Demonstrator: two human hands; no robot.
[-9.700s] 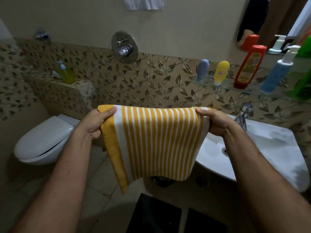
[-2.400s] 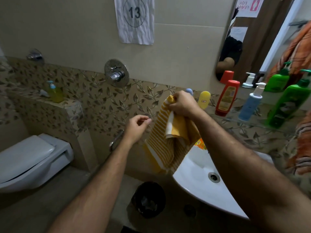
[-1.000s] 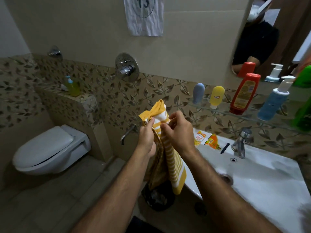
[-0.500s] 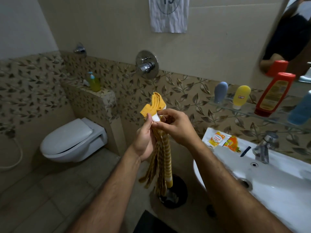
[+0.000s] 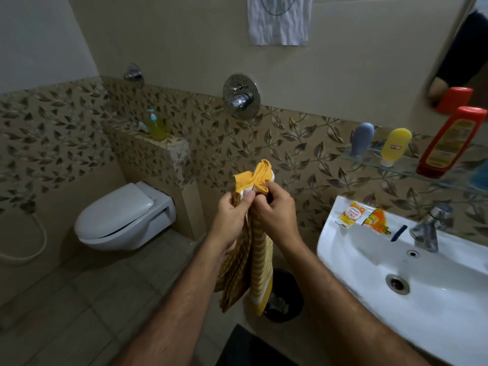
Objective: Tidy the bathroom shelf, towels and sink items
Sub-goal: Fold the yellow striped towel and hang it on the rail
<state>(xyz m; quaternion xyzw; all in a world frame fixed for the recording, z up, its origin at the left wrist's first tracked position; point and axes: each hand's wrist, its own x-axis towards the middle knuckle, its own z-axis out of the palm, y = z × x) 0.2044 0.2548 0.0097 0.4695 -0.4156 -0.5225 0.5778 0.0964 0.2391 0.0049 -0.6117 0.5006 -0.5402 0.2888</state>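
A yellow and white striped towel (image 5: 260,262) hangs bunched in front of me, its top edge gathered into a tuft above my fingers. My left hand (image 5: 231,219) pinches the gathered top from the left. Pressed against it from the right, my right hand (image 5: 274,212) grips the same bunch. The white sink (image 5: 351,291) is at the right, with two orange sachets (image 5: 363,217) and a small dark item (image 5: 398,232) on its rim. On the glass shelf (image 5: 396,167) stand a grey bottle (image 5: 361,140), a yellow bottle (image 5: 395,146) and a red bottle (image 5: 451,142).
A white wall-hung toilet (image 5: 124,217) is at the left, with a yellow soap dispenser (image 5: 155,125) on the ledge behind it. A black bin (image 5: 284,297) stands on the floor under the towel. A chrome tap (image 5: 429,228) sits on the sink, and a wall valve (image 5: 240,96) is above.
The spread-out towel has been gathered into a narrow hanging bunch. Both hands have closed together at its top, and the view has swung left toward the toilet.
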